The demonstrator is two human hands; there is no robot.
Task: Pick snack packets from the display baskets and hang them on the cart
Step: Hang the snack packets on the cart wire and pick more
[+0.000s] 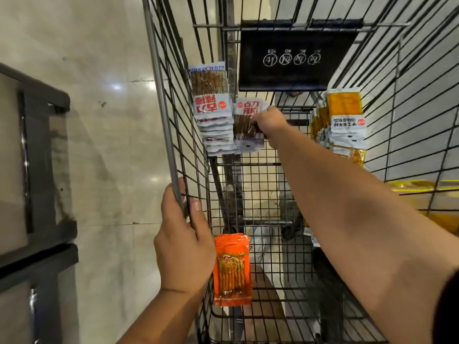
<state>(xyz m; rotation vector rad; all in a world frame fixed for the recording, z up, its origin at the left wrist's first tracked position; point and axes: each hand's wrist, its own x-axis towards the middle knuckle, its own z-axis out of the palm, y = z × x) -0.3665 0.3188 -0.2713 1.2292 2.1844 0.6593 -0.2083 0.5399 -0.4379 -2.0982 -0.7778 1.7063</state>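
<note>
- Packet (248, 125), white with a brown window, pinched in right hand (269, 121) at the far end of the cart (273, 194).
- Right fingers (258, 124) curled onto the packet's right edge. Grip at the edge, judged so as to leave the punched hole free; small dark hole visible near the packet's lower edge in the view.
- Held flat against the far mesh, just beside the white stack (213, 115) hanging on the left wall. Same print, so probably meant for that peg or one next to it. Peg itself not visible.
- Left hand (185, 244) wrapped round the top rail (171, 150) of the left wall, thumb on the inner side. Holds no packet. Judged as a brace: steadies the cart during the long reach across it.
- Orange packets (232, 269) hung low on the left wall, just beside the left hand. Yellow packets (345, 115) hung on the right wall, well apart from the white ones. One kind per spot, presumably to keep the sorts separate.
- Black flap (295, 58) on the far wall, above the held packet and clear of it.
- Step in hand, by judgement: hanging, not picking. Packet not yet seated as far as can be told.
- No display basket identifiable. Yellow shape (427, 192) beyond the right wall: cannot tell what.
- Risk: hole hard to line up at full arm's reach with the peg unseen.
</note>
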